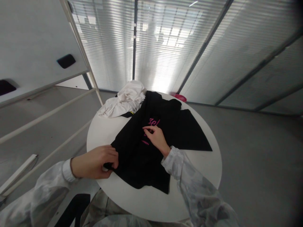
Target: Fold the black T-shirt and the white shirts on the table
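A black T-shirt (156, 164) with pink lettering lies spread across the round white table (194, 170), its left part creased into a lengthwise fold. At the shirt's near left edge, my left hand (100, 161) is closed round a bit of the cloth. Over the printed chest, my right hand (155, 135) has thumb and forefinger brought together at the fabric and covers part of the lettering. The cloth between those fingertips is too small to see clearly.
A crumpled white garment (127, 99) is heaped at the table's far left, with some dark cloth beneath it. Behind the table shows a pink basket (180, 97). A whiteboard on a pale metal frame (47, 118) stands at left; glass partitions with blinds (161, 47) rise beyond.
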The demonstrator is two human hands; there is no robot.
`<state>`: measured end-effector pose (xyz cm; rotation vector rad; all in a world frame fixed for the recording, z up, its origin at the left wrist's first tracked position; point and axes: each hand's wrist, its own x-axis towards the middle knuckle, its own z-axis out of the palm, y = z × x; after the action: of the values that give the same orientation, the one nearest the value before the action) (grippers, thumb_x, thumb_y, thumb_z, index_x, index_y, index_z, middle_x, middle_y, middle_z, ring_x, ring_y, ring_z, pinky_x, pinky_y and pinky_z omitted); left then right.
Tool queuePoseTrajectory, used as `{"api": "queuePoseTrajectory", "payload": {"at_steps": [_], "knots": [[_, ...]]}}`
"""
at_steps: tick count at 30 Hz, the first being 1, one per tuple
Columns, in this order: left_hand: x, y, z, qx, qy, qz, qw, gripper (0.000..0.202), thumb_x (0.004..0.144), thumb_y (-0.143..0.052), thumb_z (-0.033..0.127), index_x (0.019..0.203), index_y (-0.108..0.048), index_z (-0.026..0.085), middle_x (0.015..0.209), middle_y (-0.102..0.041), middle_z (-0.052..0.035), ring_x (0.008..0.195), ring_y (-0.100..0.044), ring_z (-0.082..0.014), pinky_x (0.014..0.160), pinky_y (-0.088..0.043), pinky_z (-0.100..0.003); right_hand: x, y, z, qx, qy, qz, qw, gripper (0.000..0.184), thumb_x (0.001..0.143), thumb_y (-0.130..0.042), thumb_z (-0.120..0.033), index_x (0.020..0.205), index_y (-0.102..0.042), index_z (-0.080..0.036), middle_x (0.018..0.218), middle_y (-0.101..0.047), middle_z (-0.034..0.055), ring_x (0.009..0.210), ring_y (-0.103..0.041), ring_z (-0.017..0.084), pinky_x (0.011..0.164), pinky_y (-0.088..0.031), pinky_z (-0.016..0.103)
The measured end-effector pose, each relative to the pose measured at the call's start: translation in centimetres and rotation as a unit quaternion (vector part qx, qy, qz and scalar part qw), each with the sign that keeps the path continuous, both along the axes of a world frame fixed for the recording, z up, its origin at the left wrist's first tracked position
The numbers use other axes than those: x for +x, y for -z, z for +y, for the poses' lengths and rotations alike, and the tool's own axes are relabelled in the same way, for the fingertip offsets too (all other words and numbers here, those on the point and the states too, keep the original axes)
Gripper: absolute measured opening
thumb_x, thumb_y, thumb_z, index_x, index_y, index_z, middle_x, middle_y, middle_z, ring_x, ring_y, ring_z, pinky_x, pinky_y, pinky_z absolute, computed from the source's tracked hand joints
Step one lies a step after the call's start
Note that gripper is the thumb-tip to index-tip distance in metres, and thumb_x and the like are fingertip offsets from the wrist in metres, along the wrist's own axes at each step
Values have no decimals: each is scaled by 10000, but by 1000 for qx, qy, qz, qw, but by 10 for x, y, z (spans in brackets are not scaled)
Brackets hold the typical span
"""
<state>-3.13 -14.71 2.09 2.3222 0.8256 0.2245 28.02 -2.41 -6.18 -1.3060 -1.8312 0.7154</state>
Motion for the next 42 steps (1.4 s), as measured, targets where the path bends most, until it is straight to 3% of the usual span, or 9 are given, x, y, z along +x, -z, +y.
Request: {"api": "queuePoseTrajectory", "payload": {"at_steps": [5, 10, 13, 16, 18, 22, 27, 39, 42], "knots": [[15, 17, -2, 4, 23, 8, 1000, 245, 718, -732, 86, 850, -704, 290, 868, -748, -25, 890, -708, -260, 882, -518, -399, 0, 0, 0, 37, -12, -52, 998, 215, 977, -697, -271, 1123, -855, -272, 1038, -816, 53, 986, -707, 250, 962, -562, 405], [16, 3, 6, -67, 2, -19, 998, 43, 874, -770, 289, 915, -775, 302, 900, -756, -36, 772, -710, -210, 758, -549, -337, -2, 3, -2, 94, 15, -141, 985, 220, 993, -697, -299, 1169, -812, -233, 1185, -738, 106, 1115, -672, 291, 1037, -542, 447], [15, 6, 22, -13, -132, -46, 990, 217, 1030, -655, 464, 1072, -772, 286, 1034, -766, -58, 851, -721, -202, 814, -562, -328, -2, -5, -6, 118, 14, -169, 978, 246, 1000, -686, -306, 1223, -769, -239, 1241, -709, 116, 1146, -657, 306, 1040, -532, 447], [12, 26, 44, 117, -321, -10, 940, 415, 1057, -582, 602, 1235, -699, 246, 1146, -749, -95, 972, -717, -250, 900, -555, -378, 10, -23, -5, 155, 43, -212, 964, 233, 1015, -652, -306, 1218, -730, -221, 1239, -709, 129, 1140, -640, 322, 1015, -505, 448], [9, 41, 55, 138, -366, 47, 919, 500, 1033, -581, 681, 1223, -673, 228, 1113, -744, -101, 956, -710, -271, 854, -542, -384, 30, -34, 1, 178, 103, -253, 945, 247, 1017, -638, -324, 1223, -701, -202, 1234, -711, 153, 1150, -627, 350, 995, -478, 466], [8, 56, 59, 131, -341, 131, 921, 429, 1082, -491, 639, 990, -623, 241, 964, -738, -86, 870, -707, -268, 730, -462, -349, 84, -34, 19, 141, 240, -306, 911, 358, 975, -699, -407, 1235, -656, -165, 1116, -733, 188, 1084, -661, 382, 925, -458, 469], [12, 52, 51, 90, -365, 108, 920, 397, 1128, -382, 584, 998, -566, 257, 833, -717, -63, 795, -714, -279, 701, -410, -347, 122, -6, 32, 3, 212, -235, 949, 302, 914, -725, -360, 1173, -668, -215, 898, -749, 41, 882, -718, 273, 810, -471, 379], [2, 59, 20, -187, -325, -55, 925, 560, 974, -572, 758, 1186, -615, 241, 958, -791, -35, 834, -747, -277, 724, -545, -357, 131, -5, 35, 113, 249, -34, 961, 248, 897, -656, -349, 1109, -672, -222, 870, -723, 31, 708, -676, 202, 709, -529, 332], [-2, 59, 17, -164, -315, -19, 935, 505, 1004, -545, 709, 1197, -601, 245, 920, -790, -38, 819, -750, -281, 721, -530, -360, 133, -3, 38, 125, 235, -43, 963, 251, 944, -640, -400, 1116, -657, -219, 914, -738, 57, 731, -678, 210, 727, -541, 347]]}}
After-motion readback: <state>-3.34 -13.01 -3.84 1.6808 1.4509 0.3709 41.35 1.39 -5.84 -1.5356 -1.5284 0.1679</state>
